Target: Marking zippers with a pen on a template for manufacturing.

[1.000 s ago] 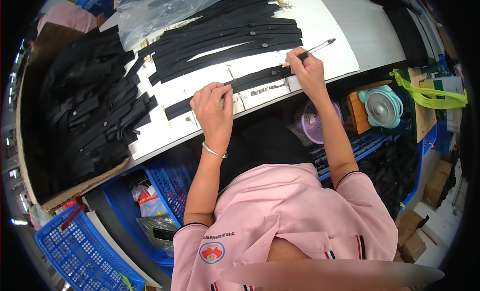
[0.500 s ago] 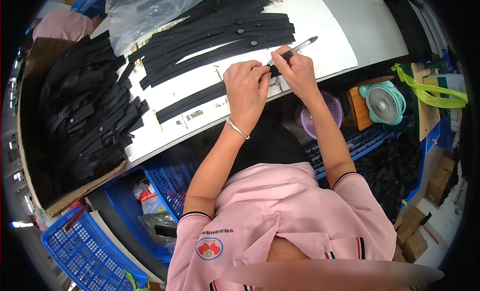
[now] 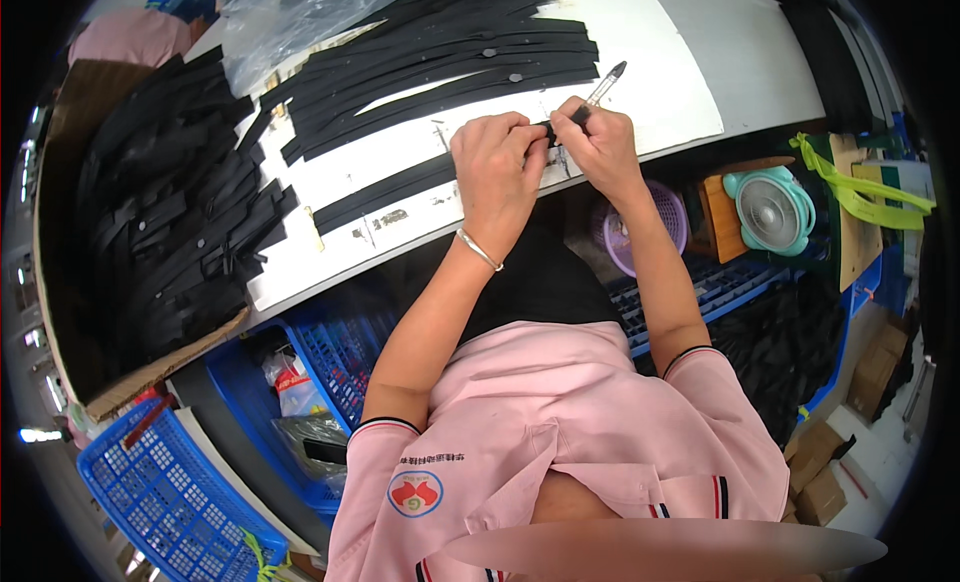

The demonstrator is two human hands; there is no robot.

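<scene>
Bench [image 3: 685,122]: white-topped, with one single black strip [image 3: 385,194] lying along its near edge, running under the left hand [image 3: 498,167].

Hands: two, bare, side by side at the far right portion of that strip. Left, drawn in narrow with fingertips bunched over the strip; cannot tell whether it is gripped. Right hand [image 3: 597,144], closed around a pen [image 3: 607,82], clear barrel, dark upper end pointing up and away; fingertips beside the left hand's, at the strip.

Strip group [image 3: 450,62]: many black strips laid side by side farther back on the bench, a few small grey round spots on them.

Plastic bag [image 3: 290,27]: clear, crumpled, behind the group.

Cardboard box [image 3: 95,90]: open, at the left end of the bench, heaped with loose black strips [image 3: 160,202], some spilling over its right side.

Blue basket [image 3: 325,357]: under the bench, holding a red and white bag [image 3: 295,392] and a clear bag.

Second blue basket [image 3: 175,492]: slotted, lower left, tilted.

Purple basket [image 3: 645,257]: round, below the bench edge; contents too small to tell.

Blue crate [image 3: 690,307]: right of the person, black material [image 3: 785,347] beside it.
</scene>
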